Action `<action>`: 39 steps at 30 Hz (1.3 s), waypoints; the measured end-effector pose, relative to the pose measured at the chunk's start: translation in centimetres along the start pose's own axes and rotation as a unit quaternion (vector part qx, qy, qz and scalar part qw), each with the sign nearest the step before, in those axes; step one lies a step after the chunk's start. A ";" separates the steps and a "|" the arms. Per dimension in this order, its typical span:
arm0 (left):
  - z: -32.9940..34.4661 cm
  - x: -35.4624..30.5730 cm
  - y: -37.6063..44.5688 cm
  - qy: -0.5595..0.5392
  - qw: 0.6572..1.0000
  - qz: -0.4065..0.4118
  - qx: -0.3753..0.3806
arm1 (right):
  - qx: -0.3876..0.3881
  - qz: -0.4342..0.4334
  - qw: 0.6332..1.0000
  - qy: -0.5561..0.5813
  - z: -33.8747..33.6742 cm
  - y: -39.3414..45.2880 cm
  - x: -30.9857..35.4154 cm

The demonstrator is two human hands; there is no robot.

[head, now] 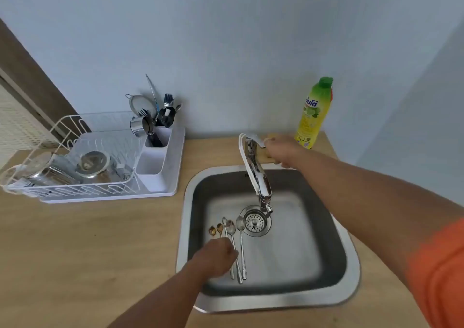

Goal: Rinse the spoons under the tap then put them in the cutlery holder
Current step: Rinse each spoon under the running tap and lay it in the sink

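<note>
Several spoons lie side by side on the floor of the steel sink (339, 240), bowls toward the drain: two small gold spoons (216, 230) and three longer silver spoons (240, 242). My left hand (216, 257) is down in the sink, fingers curled over the handles of the gold spoons. My right hand (282, 152) rests on the lever of the chrome tap (258, 177) at the back of the sink. No water shows at the spout. The white cutlery holder (157, 149) stands at the right end of the dish rack, with forks and utensils in its far compartment.
A white wire dish rack (75, 167) with glasses and a metal lid sits on the wooden counter at the left. A yellow-green dish soap bottle (312, 114) stands behind the sink at the right, by a sponge. The drain strainer (255, 223) is in the sink's middle.
</note>
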State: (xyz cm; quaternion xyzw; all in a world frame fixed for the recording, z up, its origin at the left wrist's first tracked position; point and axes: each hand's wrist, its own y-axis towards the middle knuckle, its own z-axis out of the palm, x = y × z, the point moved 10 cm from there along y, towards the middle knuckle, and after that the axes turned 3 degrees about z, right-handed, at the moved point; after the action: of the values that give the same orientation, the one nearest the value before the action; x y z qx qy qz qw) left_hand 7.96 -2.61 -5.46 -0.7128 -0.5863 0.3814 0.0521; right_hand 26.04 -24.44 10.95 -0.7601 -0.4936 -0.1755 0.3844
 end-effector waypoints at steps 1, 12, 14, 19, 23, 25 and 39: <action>0.7 0.2 0.3 0.001 1.000 -0.005 0.005 | -0.005 0.003 1.000 0.007 0.1 0.7 0.3; 4.1 0.7 1.3 0.000 0.999 -0.044 0.025 | 0.037 0.035 0.999 0.005 2.2 3.8 0.4; 4.6 0.7 1.4 -0.002 0.998 -0.046 0.030 | 0.023 0.071 0.996 0.048 2.2 4.0 -0.3; 5.7 0.3 1.4 -0.010 0.998 -0.046 0.044 | 0.020 0.122 0.988 0.093 2.1 4.2 -0.3; 5.8 0.5 1.7 -0.012 0.998 -0.050 0.038 | 0.007 0.128 0.987 0.100 1.1 4.5 0.9; 5.7 0.8 2.0 -0.017 0.998 -0.060 0.031 | 0.012 0.114 0.989 0.095 1.1 4.5 1.0; 5.9 1.7 5.4 -0.051 0.990 -0.129 -0.041 | 0.070 0.166 0.977 0.116 10.6 -0.7 -15.0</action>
State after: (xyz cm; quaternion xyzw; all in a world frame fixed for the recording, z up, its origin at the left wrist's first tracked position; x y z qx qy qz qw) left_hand 8.70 -5.00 -13.21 -0.6125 -0.6901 0.3833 0.0417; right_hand 17.43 -25.46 -5.26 -0.7771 -0.3231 -0.1613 0.5155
